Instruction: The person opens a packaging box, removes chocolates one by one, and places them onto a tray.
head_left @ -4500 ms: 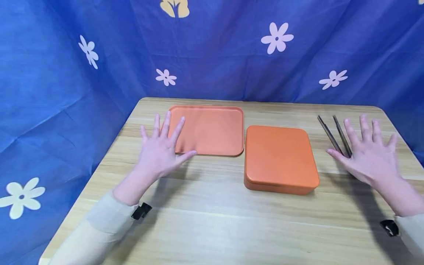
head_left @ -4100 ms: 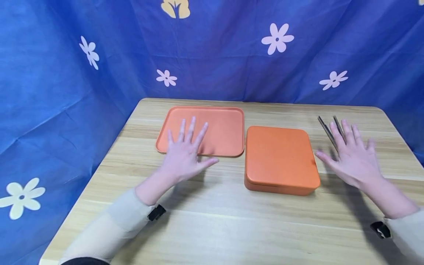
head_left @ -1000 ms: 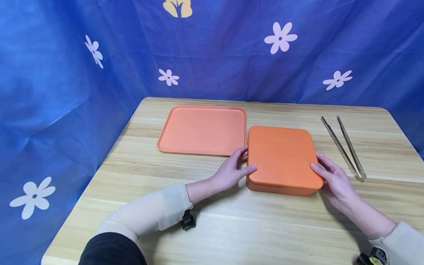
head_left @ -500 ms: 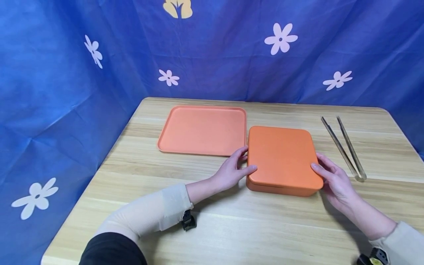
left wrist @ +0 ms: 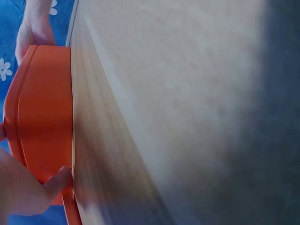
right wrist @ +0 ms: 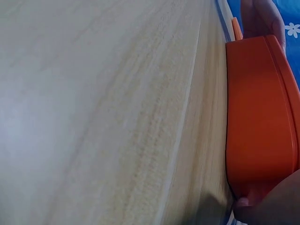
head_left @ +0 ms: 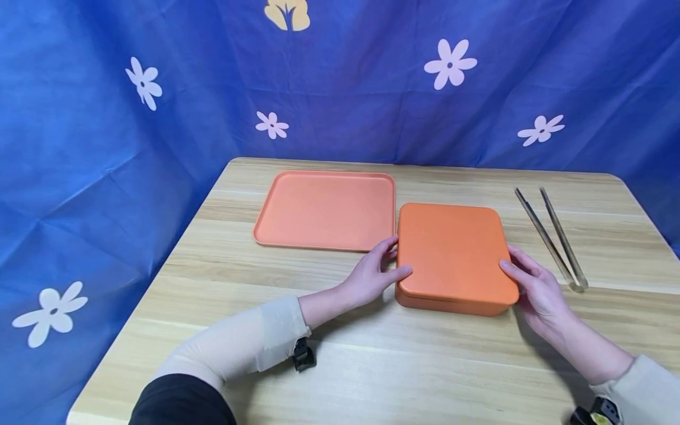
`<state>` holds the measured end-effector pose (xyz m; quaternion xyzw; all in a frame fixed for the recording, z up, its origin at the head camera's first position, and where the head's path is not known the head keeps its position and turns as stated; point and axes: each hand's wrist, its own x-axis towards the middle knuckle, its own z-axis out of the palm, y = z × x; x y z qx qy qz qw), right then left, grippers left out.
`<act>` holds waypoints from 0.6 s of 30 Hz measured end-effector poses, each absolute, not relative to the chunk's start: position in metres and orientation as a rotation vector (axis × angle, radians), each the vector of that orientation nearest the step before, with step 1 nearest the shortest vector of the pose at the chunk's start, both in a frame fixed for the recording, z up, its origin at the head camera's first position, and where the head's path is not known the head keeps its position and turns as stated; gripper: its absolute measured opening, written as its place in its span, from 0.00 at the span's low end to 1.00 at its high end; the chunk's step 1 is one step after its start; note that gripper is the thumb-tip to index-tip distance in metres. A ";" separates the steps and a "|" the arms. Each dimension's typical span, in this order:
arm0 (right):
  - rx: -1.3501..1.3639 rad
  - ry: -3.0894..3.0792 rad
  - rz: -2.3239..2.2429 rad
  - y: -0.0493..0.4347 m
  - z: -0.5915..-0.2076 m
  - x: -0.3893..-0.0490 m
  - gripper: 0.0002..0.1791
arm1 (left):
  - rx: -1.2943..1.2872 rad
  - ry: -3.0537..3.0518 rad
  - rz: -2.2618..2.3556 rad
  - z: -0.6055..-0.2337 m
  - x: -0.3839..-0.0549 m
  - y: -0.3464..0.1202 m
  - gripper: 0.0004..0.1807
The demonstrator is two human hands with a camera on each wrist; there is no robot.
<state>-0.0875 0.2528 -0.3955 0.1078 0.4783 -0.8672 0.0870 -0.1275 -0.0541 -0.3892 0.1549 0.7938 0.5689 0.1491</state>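
I see the left hand (head_left: 368,276) gripping the left side of the orange box (head_left: 454,254), thumb over its top edge; the right hand (head_left: 539,292) grips its right side likewise. The box sits on the wooden table (head_left: 404,366), the pink tray (head_left: 326,209) just to its left, the metal tongs (head_left: 564,237) lying splayed to its right.

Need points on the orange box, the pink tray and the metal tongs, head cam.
Orange box (head_left: 453,251): head view, middle of its top face.
Pink tray (head_left: 326,209): head view, bare middle of its base.
Metal tongs (head_left: 562,236): head view, partway along the right-hand prong.
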 end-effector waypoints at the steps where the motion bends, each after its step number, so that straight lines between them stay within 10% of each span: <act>1: 0.337 1.436 -2.585 0.253 -0.396 -0.087 0.17 | 0.442 2.280 1.636 -0.389 -0.127 -0.054 0.40; 18: 0.372 1.493 -2.627 0.249 -0.396 -0.088 0.16 | 0.430 2.347 1.653 -0.387 -0.128 -0.047 0.38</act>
